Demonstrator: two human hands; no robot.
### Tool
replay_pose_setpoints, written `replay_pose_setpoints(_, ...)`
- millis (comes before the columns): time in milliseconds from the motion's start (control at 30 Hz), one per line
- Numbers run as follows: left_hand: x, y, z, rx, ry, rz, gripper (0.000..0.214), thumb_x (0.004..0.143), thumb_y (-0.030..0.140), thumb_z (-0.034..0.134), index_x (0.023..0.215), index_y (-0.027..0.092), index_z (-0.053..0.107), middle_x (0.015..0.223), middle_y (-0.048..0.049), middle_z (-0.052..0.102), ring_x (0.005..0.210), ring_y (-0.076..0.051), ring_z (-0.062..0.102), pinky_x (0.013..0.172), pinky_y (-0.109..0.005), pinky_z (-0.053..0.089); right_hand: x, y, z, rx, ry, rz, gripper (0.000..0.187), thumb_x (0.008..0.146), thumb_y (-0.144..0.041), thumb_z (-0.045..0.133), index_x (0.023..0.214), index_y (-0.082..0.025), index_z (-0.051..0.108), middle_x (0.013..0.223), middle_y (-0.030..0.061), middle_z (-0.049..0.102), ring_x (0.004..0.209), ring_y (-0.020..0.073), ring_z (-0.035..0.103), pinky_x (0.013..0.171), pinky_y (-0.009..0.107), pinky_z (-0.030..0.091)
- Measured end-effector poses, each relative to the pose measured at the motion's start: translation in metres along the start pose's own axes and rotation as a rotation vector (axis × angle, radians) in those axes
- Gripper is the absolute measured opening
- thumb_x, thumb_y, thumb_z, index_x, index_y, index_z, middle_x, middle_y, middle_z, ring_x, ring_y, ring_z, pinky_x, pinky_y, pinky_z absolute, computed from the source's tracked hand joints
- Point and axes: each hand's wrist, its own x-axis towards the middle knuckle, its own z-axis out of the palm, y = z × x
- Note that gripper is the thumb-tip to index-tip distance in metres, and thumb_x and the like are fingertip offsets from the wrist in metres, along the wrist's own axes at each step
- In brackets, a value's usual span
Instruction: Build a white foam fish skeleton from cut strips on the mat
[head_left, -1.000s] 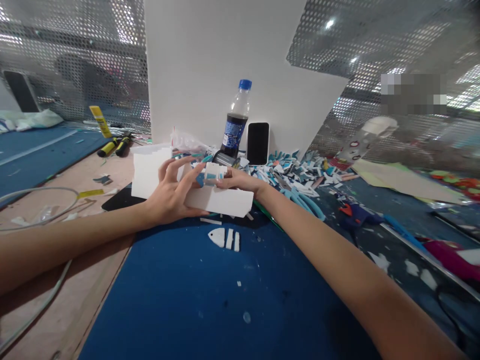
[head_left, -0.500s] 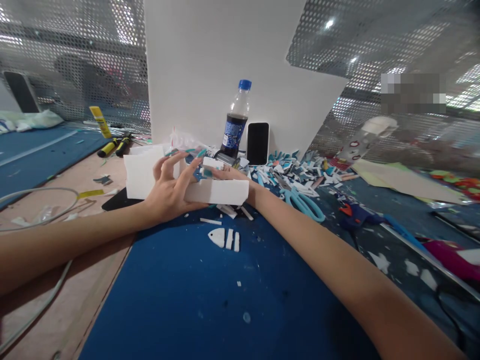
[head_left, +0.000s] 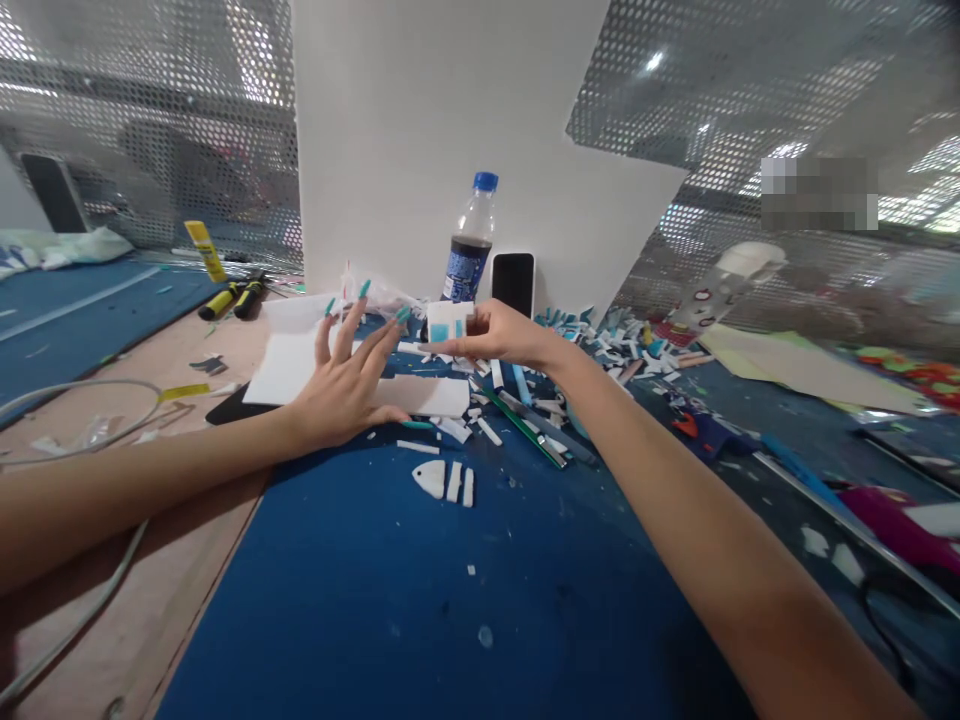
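My left hand (head_left: 349, 385) is open, its fingers spread over a white foam strip (head_left: 427, 395) and a folded white sheet (head_left: 281, 350). Between the thumb and fingers of my right hand (head_left: 506, 332) is a small white foam block with light-blue patches (head_left: 448, 322). Nearer to me, on the blue mat (head_left: 420, 600), lie a white fish-head-shaped piece (head_left: 430, 479) and two short white strips (head_left: 461, 484). Under my right wrist are a green cutter-like tool (head_left: 536, 435) and scattered offcuts.
A cola bottle (head_left: 465, 250) and a phone (head_left: 514, 284) stand at the back before a white board (head_left: 420, 120). A pile of white and blue scraps (head_left: 600, 340) lies to their right. A glue gun (head_left: 712, 432) is at the right, a cable (head_left: 124, 560) at the left.
My right hand has come up and to the right with the small block, from behind the white strip. The strip and sheet now lie lower, and my left hand has spread its fingers.
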Motion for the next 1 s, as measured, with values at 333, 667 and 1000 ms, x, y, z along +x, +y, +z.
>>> replay_pose_setpoints(333,0.026,-0.001,-0.029,-0.374,-0.041,-0.152,0.041,0.093,0.050,0.033,0.095,0.016,0.054,0.092,-0.0101,0.057,0.088,-0.023,0.050,0.081,-0.039,0.040,0.007,-0.034,0.030,-0.421,-0.214,0.073,0.048,0.070,-0.046,0.073,0.043,-0.019,0.044,0.042,-0.0024,0.045,0.043,0.0078,0.038,0.047,0.028,0.029)
replay_pose_setpoints(667,0.030,0.004,-0.034,-0.737,-0.185,-0.278,0.047,0.094,0.050,0.031,0.066,0.018,0.049,0.060,0.0006,0.050,0.056,-0.011,0.044,0.055,-0.026,0.032,0.003,-0.035,0.028,-0.171,-0.145,-0.053,0.030,0.078,-0.040,0.068,0.061,-0.016,0.062,0.056,0.0000,0.059,0.052,0.0091,0.048,0.052,0.026,0.035)
replay_pose_setpoints(1000,0.031,0.003,-0.026,-1.119,-0.243,-0.445,0.047,0.083,0.059,0.046,0.064,0.017,0.057,0.063,-0.0024,0.060,0.060,-0.014,0.055,0.061,-0.030,0.046,0.006,-0.028,0.030,-0.011,-0.143,-0.109,0.027,0.073,-0.035,0.073,0.064,-0.015,0.058,0.058,-0.0014,0.061,0.055,0.0100,0.057,0.053,0.024,0.041)
